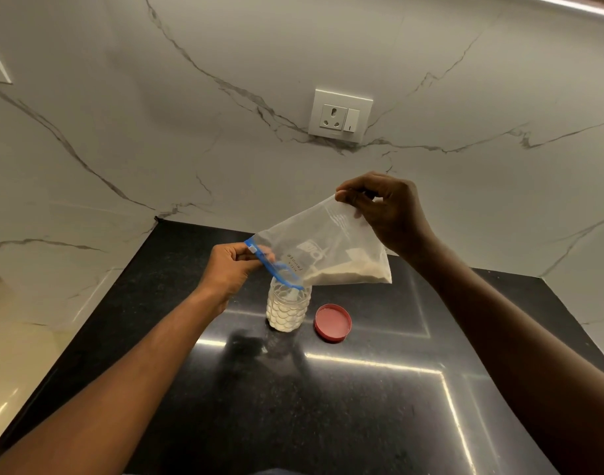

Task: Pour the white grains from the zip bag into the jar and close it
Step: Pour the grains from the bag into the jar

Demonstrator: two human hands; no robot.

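A clear zip bag [323, 246] with a blue zip strip hangs tilted over a clear dimpled jar [287, 309] on the black counter. White grains [350, 276] lie along the bag's lower edge, and the jar holds white grains too. My left hand [229, 270] pinches the blue zip end at the bag's mouth, right above the jar's opening. My right hand [386, 209] holds the bag's raised far corner, higher up. The red lid [333, 322] lies flat on the counter just right of the jar.
The black stone counter [328, 406] runs toward me, with marble wall behind and on both sides. A white wall socket with a switch [340, 115] sits above the hands. A cream surface [5, 371] lies off the counter's left edge.
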